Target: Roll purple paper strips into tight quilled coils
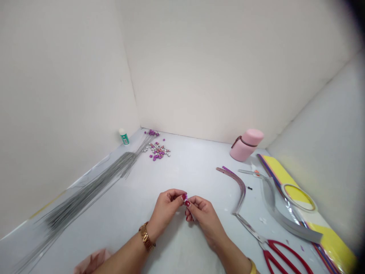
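Observation:
My left hand (169,207) and my right hand (204,214) meet over the near middle of the white table. Between their thumbs and fingertips they pinch a small purple paper strip (186,197), mostly covered by the fingers. A pale end seems to hang below the right fingers. Farther back lies a pile of small folded paper stars (159,150) in purple, silver and pink. To the right of my hands, curved pink and purple paper strips (238,182) rest near red-handled scissors (261,239), whose blades are slightly apart.
A long bundle of grey wires (94,186) runs along the left, with purple stars (152,133) at its far end. A glue stick (124,137) stands at the back left, a pink bottle (246,145) at the back right. Silver strips (293,224), a tape roll (299,197) and yellow sheets (278,167) line the right.

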`<state>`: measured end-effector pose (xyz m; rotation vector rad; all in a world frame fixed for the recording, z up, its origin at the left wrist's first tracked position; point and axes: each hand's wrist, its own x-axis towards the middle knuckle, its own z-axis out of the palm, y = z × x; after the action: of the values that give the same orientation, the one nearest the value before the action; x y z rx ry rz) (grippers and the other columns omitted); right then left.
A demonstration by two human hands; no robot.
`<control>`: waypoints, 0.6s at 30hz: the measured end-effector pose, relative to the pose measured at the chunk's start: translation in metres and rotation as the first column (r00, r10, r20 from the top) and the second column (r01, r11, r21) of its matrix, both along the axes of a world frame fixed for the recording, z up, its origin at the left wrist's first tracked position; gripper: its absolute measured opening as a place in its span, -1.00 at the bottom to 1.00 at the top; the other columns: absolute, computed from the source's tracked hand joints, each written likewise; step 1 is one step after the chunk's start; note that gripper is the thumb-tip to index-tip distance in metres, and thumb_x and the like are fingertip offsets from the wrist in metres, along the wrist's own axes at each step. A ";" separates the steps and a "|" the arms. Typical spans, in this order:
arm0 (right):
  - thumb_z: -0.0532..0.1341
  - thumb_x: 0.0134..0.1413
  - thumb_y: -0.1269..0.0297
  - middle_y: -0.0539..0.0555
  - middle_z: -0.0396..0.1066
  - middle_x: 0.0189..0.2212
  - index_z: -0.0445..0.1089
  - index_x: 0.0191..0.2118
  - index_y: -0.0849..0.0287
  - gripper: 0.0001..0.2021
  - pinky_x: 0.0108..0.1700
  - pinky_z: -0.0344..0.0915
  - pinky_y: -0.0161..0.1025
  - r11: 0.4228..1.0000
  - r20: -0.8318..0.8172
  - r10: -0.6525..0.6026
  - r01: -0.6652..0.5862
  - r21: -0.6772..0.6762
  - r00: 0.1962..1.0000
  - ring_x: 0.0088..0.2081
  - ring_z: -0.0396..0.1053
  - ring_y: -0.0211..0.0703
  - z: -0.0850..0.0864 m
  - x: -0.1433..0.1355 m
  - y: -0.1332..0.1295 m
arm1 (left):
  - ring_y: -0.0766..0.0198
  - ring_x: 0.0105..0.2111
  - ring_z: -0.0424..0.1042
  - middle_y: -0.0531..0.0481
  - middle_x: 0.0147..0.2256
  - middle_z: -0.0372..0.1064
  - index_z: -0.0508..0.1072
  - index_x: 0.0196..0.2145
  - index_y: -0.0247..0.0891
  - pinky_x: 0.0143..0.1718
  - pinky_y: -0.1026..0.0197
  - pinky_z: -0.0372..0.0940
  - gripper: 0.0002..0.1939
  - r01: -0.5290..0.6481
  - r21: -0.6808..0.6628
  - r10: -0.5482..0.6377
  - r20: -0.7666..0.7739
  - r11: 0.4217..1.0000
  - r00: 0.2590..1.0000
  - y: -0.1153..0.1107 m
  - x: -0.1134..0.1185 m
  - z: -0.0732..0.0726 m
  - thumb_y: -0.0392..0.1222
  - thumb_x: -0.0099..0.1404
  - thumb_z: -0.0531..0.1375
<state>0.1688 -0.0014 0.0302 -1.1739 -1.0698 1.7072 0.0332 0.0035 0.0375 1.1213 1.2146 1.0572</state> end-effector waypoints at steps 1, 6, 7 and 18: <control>0.22 -0.08 0.19 -0.04 0.32 -0.67 0.32 -0.50 0.26 -0.79 -0.54 0.08 -0.38 1.000 -0.010 -0.002 0.002 -0.008 1.000 -0.64 0.22 -0.35 0.000 0.000 0.000 | 0.22 -0.44 0.37 -0.09 -0.45 0.42 0.47 -0.41 -0.34 -0.37 0.20 0.24 -0.84 -0.018 0.029 0.019 -0.033 0.999 0.999 -0.001 0.000 0.000 -0.22 0.11 0.15; 0.23 -0.10 0.15 -0.01 0.36 -0.64 0.35 -0.46 0.27 -0.76 -0.54 0.09 -0.38 0.999 -0.071 -0.008 0.005 -0.045 0.997 -0.63 0.24 -0.34 0.002 0.000 -0.002 | 0.26 -0.36 0.36 -0.04 -0.39 0.40 0.48 -0.38 -0.24 -0.29 0.23 0.24 -0.85 0.006 0.335 0.083 -0.250 0.942 0.965 -0.007 -0.001 -0.002 -0.33 0.15 0.11; 0.23 -0.09 0.15 0.00 0.36 -0.62 0.35 -0.45 0.27 -0.76 -0.54 0.09 -0.38 0.999 -0.082 -0.012 0.008 -0.049 0.997 -0.63 0.24 -0.34 0.002 0.000 -0.002 | 0.27 -0.36 0.36 -0.04 -0.39 0.40 0.48 -0.36 -0.24 -0.29 0.24 0.25 -0.83 0.040 0.421 0.104 -0.313 0.906 0.944 -0.007 -0.002 -0.003 -0.35 0.16 0.09; 0.21 -0.04 0.22 0.02 0.37 -0.55 0.41 -0.34 0.27 -0.80 -0.49 0.11 -0.37 0.998 -0.181 -0.052 0.047 -0.032 0.982 -0.57 0.25 -0.33 -0.001 0.001 -0.001 | 0.27 -0.30 0.36 -0.08 -0.33 0.41 0.48 -0.31 -0.25 -0.25 0.22 0.28 -0.81 0.159 0.570 0.142 -0.447 0.806 0.883 -0.007 -0.003 -0.006 -0.38 0.18 0.09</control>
<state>0.1702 -0.0021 0.0289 -1.0311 -0.9010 1.7582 0.0302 -0.0034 0.0310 1.9700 1.2736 1.2436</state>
